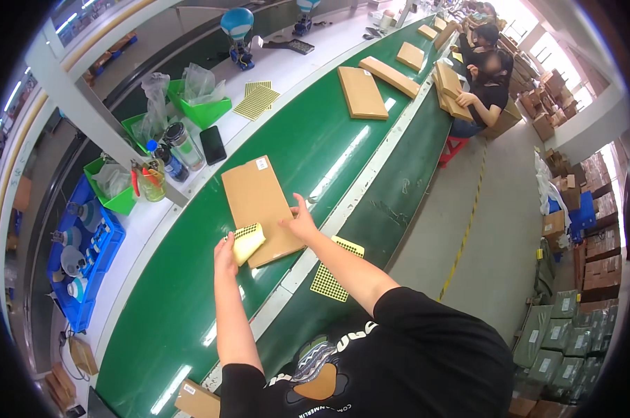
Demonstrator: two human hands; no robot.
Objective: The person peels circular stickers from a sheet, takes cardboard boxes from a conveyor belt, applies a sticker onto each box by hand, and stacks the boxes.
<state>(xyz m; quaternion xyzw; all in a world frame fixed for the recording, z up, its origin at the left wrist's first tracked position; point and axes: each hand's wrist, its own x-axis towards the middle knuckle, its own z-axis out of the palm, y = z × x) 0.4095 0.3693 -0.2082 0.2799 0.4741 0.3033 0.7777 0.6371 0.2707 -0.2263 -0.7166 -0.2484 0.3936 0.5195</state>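
A flat brown cardboard box [259, 191] lies on the green conveyor belt in front of me, a small white label near its far corner. At the box's near left corner, my left hand [225, 258] grips a curled yellow sheet of small round dark stickers [249, 244], pale backing partly showing. My right hand [300, 223] is at the box's right edge, thumb raised and fingers apart, fingertips at the cardboard; whether a sticker is on them is too small to tell. Under my right forearm, another yellow sticker sheet [339, 275] rests on the dark green ledge.
Up the belt lie more cardboard boxes [362, 92], and another box [197, 399] is at the near end. Along the left shelf are a phone [213, 144], bottles [183, 144], green bins [200, 110] and a blue crate [85, 254]. Seated co-workers [485, 90] handle boxes at the far right.
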